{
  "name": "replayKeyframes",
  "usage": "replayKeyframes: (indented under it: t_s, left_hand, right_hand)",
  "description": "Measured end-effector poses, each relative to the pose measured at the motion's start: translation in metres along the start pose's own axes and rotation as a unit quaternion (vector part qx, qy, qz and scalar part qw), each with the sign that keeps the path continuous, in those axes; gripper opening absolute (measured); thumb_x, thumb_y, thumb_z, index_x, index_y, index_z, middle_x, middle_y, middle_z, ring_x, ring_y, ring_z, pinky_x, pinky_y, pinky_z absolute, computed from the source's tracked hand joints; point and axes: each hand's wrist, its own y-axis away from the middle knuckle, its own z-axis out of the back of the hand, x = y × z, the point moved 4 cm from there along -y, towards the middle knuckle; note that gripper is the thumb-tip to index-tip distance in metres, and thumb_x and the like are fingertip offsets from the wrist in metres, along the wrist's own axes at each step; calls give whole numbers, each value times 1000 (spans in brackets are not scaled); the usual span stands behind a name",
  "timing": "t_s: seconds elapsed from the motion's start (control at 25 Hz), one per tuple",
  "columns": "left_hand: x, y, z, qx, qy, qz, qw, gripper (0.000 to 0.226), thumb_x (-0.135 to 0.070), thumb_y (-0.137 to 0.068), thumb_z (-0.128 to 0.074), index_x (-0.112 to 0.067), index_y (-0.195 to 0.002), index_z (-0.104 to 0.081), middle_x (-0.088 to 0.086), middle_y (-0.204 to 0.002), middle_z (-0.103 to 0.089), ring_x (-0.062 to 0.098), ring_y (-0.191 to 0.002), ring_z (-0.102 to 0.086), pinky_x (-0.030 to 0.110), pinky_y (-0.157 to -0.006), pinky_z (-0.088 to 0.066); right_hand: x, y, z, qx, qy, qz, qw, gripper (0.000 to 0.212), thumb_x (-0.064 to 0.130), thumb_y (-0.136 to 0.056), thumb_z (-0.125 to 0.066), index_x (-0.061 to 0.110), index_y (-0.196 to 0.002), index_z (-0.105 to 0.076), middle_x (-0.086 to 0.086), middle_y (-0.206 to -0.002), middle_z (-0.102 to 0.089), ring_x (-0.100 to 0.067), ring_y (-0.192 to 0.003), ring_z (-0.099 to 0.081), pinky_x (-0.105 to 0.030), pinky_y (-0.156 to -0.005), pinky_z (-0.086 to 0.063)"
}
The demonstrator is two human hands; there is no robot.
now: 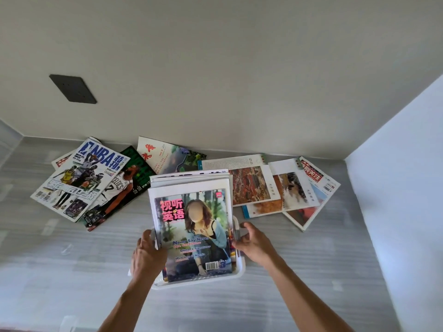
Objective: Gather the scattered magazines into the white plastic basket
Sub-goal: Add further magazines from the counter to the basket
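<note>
The white plastic basket (236, 271) stands on the grey floor in front of me, filled with upright magazines. The front magazine (191, 233) has a cover with pink Chinese characters and a seated person. My left hand (147, 256) grips the stack's left edge at the basket's left side. On the right side, my right hand (253, 243) holds the basket's rim and grey handle. Two basketball magazines (79, 178) lie overlapped at the back left. Another magazine (165, 155) leans on the wall. Several magazines with painting covers (275, 188) are spread at the back right.
A pale wall runs behind the magazines, with a dark square plate (73, 88) on it. A white panel (395, 200) closes the right side. Bare grey floor (72, 259) stretches to the left and in front of the basket.
</note>
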Motion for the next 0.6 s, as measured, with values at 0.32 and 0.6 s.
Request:
replayKeyframes:
  t_s: [0.32, 0.6]
  left_hand:
    - [-76, 96, -69, -110, -81, -316, 939, 44, -10, -79, -49, -12, -123, -53, 16, -132, -53, 31, -119, -50, 54, -94, -50]
    - [-122, 110, -150, -55, -130, -428, 893, 40, 0, -75, -55, -14, -112, -61, 13, -131, -55, 29, -124, -47, 44, -101, -47]
  right_hand:
    - [-43, -79, 76, -145, 280, 76, 946, 87, 18, -87, -63, 20, -154, -8, -10, -164, -13, -34, -145, -28, -51, -112, -39]
    - [-105, -64, 73, -164, 395, 69, 902, 88, 46, -90, -58, 3, -153, -13, -16, -162, -16, -39, -140, -36, -48, -117, -25]
